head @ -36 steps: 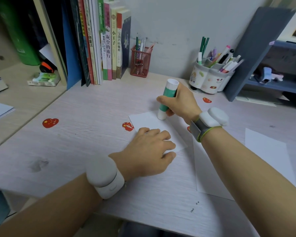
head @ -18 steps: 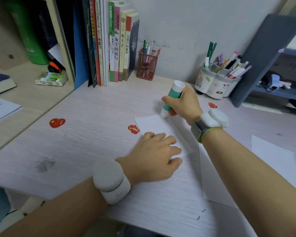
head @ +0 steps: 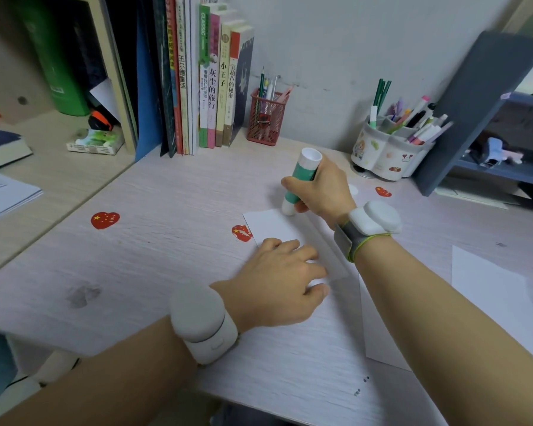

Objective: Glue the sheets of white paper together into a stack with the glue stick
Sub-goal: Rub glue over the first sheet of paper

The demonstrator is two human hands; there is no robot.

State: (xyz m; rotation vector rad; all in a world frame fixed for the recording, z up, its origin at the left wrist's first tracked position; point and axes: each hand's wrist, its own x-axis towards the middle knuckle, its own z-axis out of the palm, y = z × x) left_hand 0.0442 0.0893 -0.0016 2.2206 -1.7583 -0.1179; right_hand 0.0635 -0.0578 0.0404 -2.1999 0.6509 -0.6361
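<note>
The left hand [head: 282, 278] lies flat with fingers spread on the near half of the small sheet [head: 271, 224], pinning it to the desk [head: 154, 241]. Beyond it the right hand [head: 322, 192] grips the glue stick [head: 300, 182], tilted, its tip at the sheet's far edge. This looks like the gluing step; next a spare sheet [head: 490, 290], right of the small sheet, wants pressing on top. Whether the tip touches paper is unclear; the forearm covers another sheet.
</note>
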